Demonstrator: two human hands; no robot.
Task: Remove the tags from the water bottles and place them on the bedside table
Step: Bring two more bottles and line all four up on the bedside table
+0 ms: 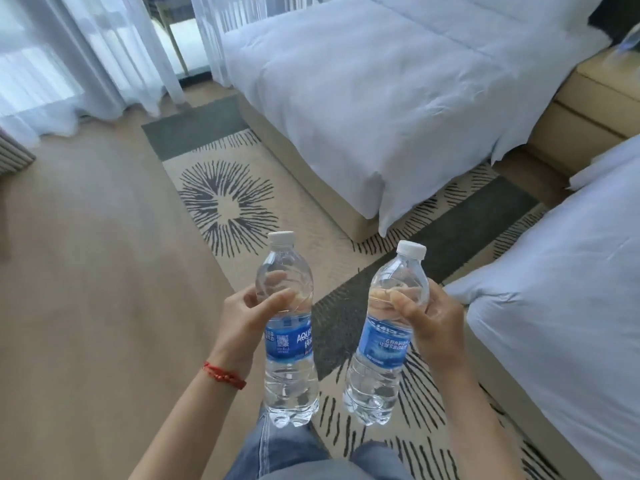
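Observation:
Two clear water bottles with white caps and blue labels are held upright in front of me. My left hand (246, 315) grips the left bottle (289, 368) around its upper body, just above the blue label (288, 341). My right hand (431, 322) grips the right bottle (379, 368) the same way, above its blue label (382, 344). The bottles stand side by side, apart from each other, over my knees. The beige bedside table (588, 109) is at the far right, between the two beds.
A white-covered bed (363, 98) fills the upper middle and a second bed (561, 271) lies at the right. A patterned rug (225, 202) runs between them. Sheer curtains (86, 53) hang at the upper left. My jeans (287, 455) show below.

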